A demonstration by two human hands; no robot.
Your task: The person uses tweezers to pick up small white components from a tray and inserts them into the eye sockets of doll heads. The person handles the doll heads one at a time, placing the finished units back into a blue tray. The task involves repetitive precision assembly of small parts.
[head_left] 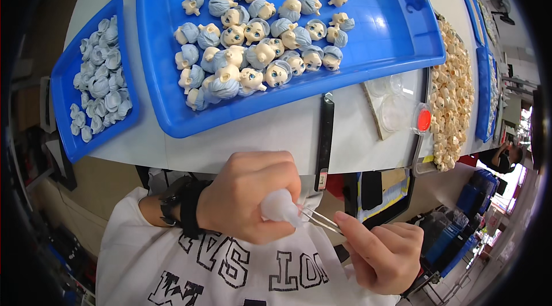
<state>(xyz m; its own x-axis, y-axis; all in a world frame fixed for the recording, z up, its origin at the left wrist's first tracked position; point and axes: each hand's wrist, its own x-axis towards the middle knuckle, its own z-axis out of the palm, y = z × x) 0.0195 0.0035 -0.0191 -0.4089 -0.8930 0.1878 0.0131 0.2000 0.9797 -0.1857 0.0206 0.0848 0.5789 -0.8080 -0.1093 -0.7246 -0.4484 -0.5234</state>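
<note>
Left hand (247,191) closed around a pale rounded piece (279,206), too blurred to identify; right hand (384,251) pinches 1 pair of metal tweezers (323,221) angled towards it. Beyond, blue-haired doll heads (253,79) look assembled; loose blue hair pieces (99,87) and heaped cream parts (451,96) apparently remain.

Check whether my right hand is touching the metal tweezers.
Touching. The head view shows your right hand with its index fingertip against the metal tweezers, no gap showing between them.
</note>
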